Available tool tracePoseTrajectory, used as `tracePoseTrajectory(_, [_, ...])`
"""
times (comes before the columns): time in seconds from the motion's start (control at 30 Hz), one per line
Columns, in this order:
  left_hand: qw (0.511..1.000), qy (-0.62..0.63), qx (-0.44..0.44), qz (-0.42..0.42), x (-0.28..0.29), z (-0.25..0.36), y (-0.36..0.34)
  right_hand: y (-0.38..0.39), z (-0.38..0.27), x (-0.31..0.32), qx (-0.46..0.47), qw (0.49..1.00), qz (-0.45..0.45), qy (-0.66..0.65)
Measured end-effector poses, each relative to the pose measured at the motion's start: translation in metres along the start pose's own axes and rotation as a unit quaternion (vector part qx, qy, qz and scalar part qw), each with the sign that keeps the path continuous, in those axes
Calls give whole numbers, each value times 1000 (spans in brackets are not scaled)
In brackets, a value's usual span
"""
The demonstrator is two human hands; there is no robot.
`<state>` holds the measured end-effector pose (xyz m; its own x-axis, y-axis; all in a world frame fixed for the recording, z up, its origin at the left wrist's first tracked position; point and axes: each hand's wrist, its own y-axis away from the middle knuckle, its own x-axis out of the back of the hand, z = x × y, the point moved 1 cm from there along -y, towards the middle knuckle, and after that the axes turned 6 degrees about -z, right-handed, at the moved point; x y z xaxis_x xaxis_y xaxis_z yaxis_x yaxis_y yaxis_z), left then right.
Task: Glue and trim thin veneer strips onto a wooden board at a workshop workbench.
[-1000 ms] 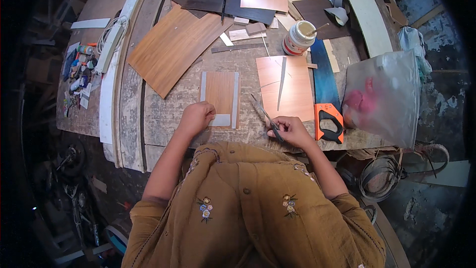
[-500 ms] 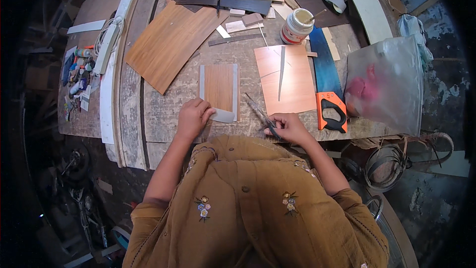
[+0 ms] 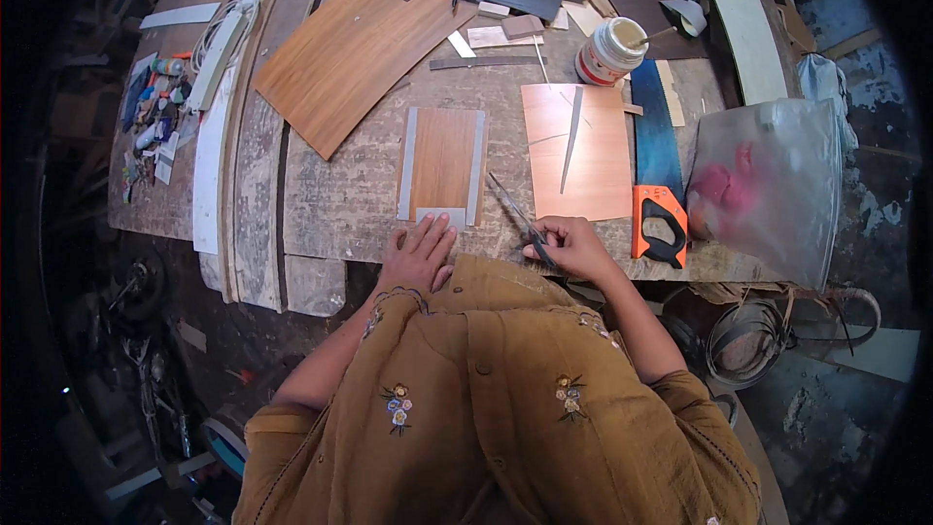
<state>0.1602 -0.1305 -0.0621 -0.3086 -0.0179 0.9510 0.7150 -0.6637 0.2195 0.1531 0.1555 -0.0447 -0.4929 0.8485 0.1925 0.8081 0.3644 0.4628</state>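
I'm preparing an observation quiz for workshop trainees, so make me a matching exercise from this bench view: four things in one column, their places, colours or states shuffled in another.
Things
1. Left hand
2. Right hand
3. Hand saw
4. White jar

Descriptions
A. Open-topped, with a stick poking out
B. Holding a slim tool
C. Coloured blue, orange and black
D. Laid flat at the short grey strip on the wood-grained panel's near end

Pairs: 1-D, 2-B, 3-C, 4-A

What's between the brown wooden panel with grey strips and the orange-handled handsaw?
In the head view, a peach rectangular sheet under a dark strip, and the right hand holding a dark tool.
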Motion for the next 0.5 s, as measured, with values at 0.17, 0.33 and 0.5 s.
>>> tracePoseTrajectory(0.17, [999, 13, 30, -9, -1, 2, 3, -7, -6, 2, -10, 1000, -12, 13])
tracePoseTrajectory(0.33, [999, 37, 1, 39, 6, -3, -3, -3, -13, 6, 1, 1000, -2, 11])
tracePoseTrajectory(0.5, [985, 137, 42, 91, 34, -4, -25, -5, -4, 5, 78, 994, 52, 61])
